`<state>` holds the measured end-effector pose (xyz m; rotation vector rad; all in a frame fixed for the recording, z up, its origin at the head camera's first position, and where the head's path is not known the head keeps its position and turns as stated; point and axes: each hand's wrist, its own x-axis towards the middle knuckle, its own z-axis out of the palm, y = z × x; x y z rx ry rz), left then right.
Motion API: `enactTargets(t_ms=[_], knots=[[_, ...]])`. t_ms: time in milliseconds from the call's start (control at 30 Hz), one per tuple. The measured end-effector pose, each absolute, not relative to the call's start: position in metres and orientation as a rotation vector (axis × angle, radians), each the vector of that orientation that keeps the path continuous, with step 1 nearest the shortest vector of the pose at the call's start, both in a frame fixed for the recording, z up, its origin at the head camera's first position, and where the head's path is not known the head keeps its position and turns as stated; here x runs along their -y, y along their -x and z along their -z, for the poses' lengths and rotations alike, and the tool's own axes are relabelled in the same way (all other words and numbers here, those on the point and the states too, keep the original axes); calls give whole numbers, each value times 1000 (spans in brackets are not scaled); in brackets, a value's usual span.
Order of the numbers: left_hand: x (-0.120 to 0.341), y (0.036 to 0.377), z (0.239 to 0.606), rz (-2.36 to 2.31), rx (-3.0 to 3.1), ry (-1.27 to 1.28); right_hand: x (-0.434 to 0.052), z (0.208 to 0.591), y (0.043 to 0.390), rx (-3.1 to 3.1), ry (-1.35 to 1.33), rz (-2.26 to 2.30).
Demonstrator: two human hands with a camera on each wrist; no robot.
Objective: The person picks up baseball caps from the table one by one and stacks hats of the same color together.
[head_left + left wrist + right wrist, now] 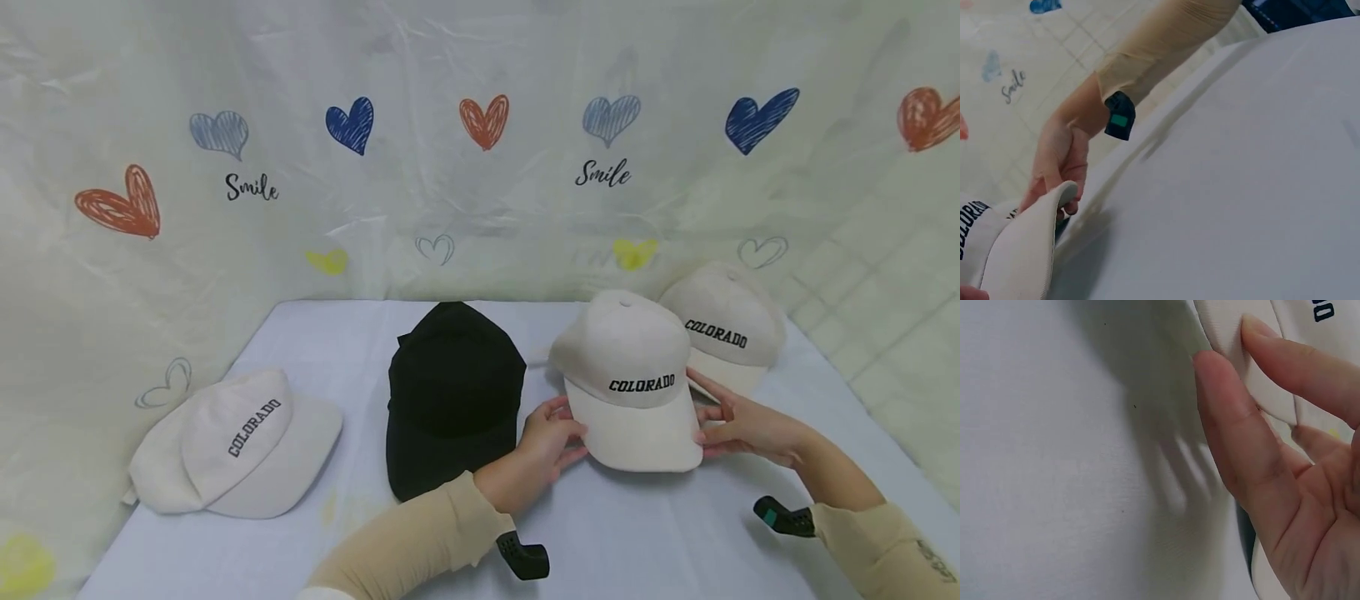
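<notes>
Both hands hold a white baseball cap (626,350) lettered COLORADO, one at each side of its brim. My left hand (543,442) grips the left edge; only a fingertip of it enters the left wrist view, at the lower left corner. At the opposite edge, my right hand (753,429) pinches the brim, with thumb and finger on it in the right wrist view. The brim (1019,256) stands off the table and casts a shadow. Behind to the right sits a second white cap (723,312), partly covered by the held one.
A black cap (453,375) lies left of the held cap, close to the left forearm. Another white COLORADO cap (225,446) rests tilted at the table's left side. The white-covered table (637,533) meets a curtain (420,192) printed with hearts at its back edge.
</notes>
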<state>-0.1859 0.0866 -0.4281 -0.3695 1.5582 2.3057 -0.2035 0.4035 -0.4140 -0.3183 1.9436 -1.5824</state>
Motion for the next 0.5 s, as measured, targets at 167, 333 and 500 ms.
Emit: enactTargets(t_ms=[167,333,500], knots=[[-85,181,427,-2262,-1575,305,-403,413,199,-1986,330,1530],[-83,179,426,-2248,-1559,266,-399,412,200,-2032,305,1473],[-74,179,425,-2158,-1593,218,-395,413,201,-2034,282,1444]])
